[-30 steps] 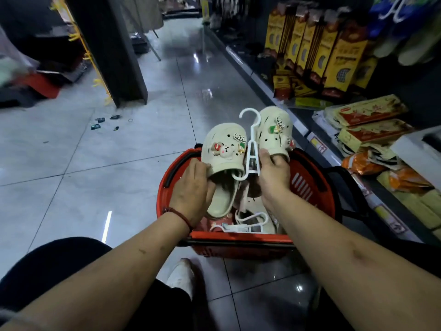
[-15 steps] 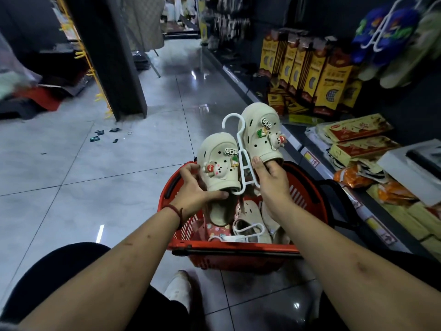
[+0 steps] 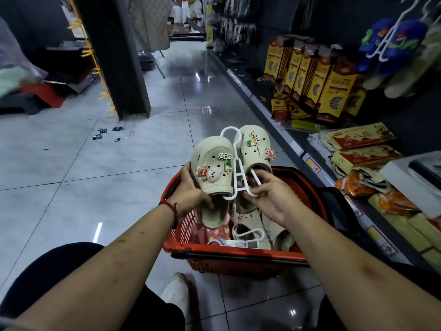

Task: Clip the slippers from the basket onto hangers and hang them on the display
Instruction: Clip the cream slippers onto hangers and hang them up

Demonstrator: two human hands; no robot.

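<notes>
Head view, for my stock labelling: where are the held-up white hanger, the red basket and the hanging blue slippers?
white hanger [image 3: 237,168], head view, on its upright central stem.
red basket [image 3: 238,267], head view, on its near outer wall.
blue slippers [image 3: 412,32], head view, on the right slipper's toe.

Both arms out fwd; L hand [image 3: 191,195] grips slipper [image 3: 214,170], R hand [image 3: 274,199] pinches hanger [image 3: 237,170].

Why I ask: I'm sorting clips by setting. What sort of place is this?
Most likely a shop aisle: shelves of boxed goods, blue slippers hanging on display, a red shopping basket on the tiled floor.
</notes>
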